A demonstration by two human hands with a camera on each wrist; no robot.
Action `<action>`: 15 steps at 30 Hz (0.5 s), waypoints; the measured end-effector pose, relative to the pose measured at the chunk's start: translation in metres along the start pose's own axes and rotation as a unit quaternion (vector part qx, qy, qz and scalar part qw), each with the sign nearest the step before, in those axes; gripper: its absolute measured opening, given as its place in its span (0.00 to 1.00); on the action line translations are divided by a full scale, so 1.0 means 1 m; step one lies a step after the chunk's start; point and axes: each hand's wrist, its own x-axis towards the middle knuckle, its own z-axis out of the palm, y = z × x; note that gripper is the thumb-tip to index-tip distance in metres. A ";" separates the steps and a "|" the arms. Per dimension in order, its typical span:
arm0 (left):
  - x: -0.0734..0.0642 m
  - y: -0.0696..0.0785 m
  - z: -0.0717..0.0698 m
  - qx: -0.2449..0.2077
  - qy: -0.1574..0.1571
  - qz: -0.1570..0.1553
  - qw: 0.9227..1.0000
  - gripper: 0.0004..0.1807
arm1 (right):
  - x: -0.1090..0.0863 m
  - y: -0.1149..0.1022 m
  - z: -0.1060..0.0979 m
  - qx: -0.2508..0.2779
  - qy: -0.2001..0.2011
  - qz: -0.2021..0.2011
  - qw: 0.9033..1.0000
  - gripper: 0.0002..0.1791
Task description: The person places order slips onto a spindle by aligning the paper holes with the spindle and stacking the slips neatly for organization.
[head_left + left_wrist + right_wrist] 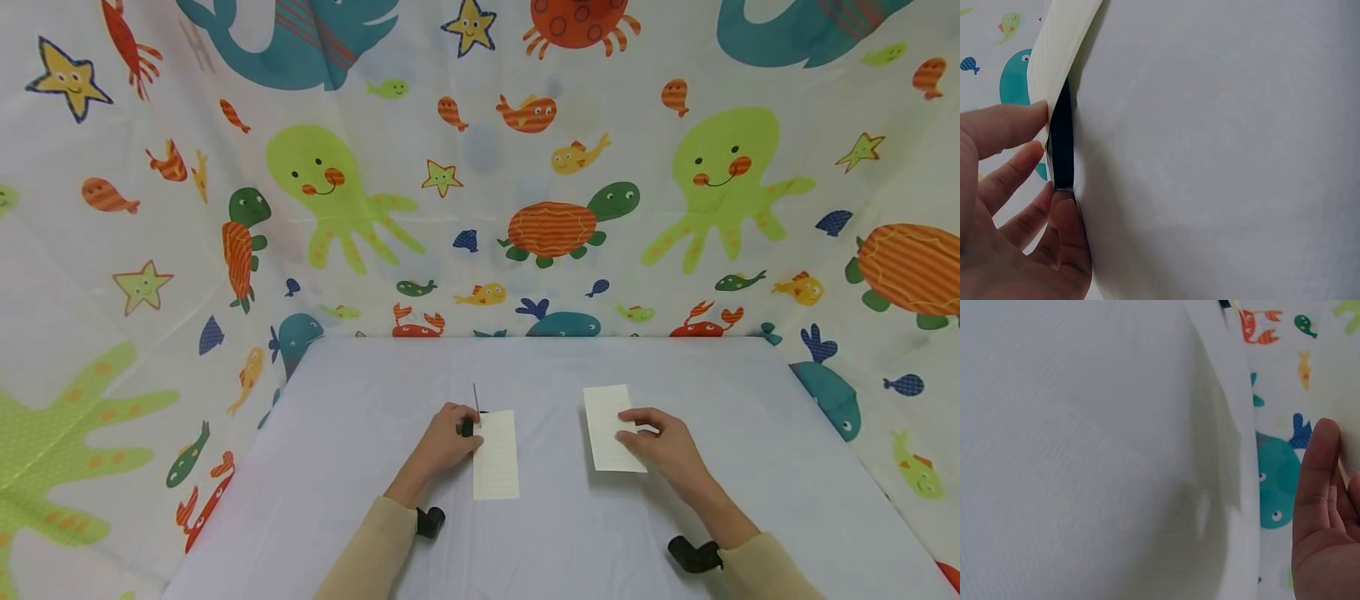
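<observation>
My left hand (450,437) grips a cream paper sheet (497,457) by its upper left edge, thumb on the near face. With it the fingers hold a flat black object (1062,140), partly behind the paper, its kind unclear. From the fingertips a thin dark strip (476,398) sticks up. To the right, my right hand (667,450) pinches a second cream sheet (609,433) at its right edge, thumb and index finger on it. This sheet is raised, with a shadow under it. In the right wrist view, the sheet (1338,381) shows beyond the fingers.
A white cloth covers the table (555,542). Behind it and at both sides hangs a curtain (480,167) printed with sea animals. Each wrist carries a small black camera mount, one at the left sleeve (375,550) and one at the right sleeve (765,571).
</observation>
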 end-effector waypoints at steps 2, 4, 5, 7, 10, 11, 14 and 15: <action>0.000 0.001 0.000 0.000 0.001 0.000 1.000 0.14 | 0.000 -0.003 0.003 0.007 -0.002 -0.001 1.000 0.26; 0.000 0.001 0.000 0.000 0.001 0.000 1.000 0.14 | 0.000 -0.005 0.006 0.013 -0.003 -0.002 1.000 0.26; 0.000 0.001 0.000 -0.001 0.001 0.002 1.000 0.14 | 0.000 -0.007 0.008 0.018 -0.002 -0.002 1.000 0.25; 0.000 0.001 0.000 -0.003 0.001 0.005 1.000 0.14 | 0.001 -0.010 0.011 0.026 -0.002 -0.004 1.000 0.25; 0.001 0.000 0.000 -0.001 0.001 0.013 1.000 0.14 | 0.002 -0.014 0.016 0.035 0.000 -0.003 0.999 0.24; 0.001 -0.001 0.000 -0.001 0.003 0.015 1.000 0.14 | 0.002 -0.015 0.017 0.035 0.001 -0.002 0.999 0.24; 0.002 -0.001 0.001 0.001 0.006 0.014 1.000 0.14 | 0.004 -0.020 0.021 0.037 0.004 0.003 0.999 0.24; 0.002 -0.002 0.001 0.001 0.007 0.013 1.000 0.14 | 0.004 -0.021 0.023 0.039 0.004 0.003 0.999 0.24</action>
